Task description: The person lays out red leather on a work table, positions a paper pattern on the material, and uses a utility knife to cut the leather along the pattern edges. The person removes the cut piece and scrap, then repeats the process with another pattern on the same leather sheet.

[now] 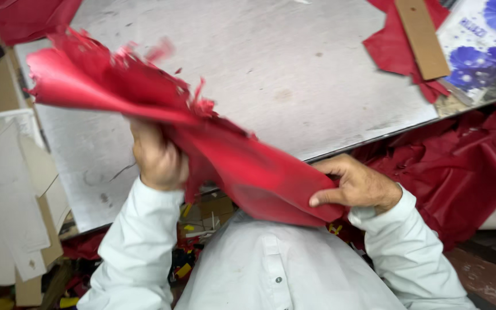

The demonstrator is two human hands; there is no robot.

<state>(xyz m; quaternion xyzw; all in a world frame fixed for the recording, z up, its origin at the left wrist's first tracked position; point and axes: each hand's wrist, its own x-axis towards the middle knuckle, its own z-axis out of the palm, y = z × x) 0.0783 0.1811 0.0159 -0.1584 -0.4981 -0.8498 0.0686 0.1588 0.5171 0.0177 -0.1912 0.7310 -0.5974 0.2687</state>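
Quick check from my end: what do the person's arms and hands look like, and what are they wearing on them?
Both arms are in long, pale, off-white shirt sleeves that end at the wrists. The left hand and right hand are bare: no gloves, and no rings or watch show. The shirt front has a buttoned placket with small dark buttons.

Your left hand (pixel 157 158): fingers buried behind the red leather sheet (pixel 202 138). Sheet's upper left end blurred, ragged edge unreadable. The leather covers the metal table (pixel 294 69) along its near edge. Cardboard strip (pixel 423 37), flowered box (pixel 480 43) cut off at the frame's top right.
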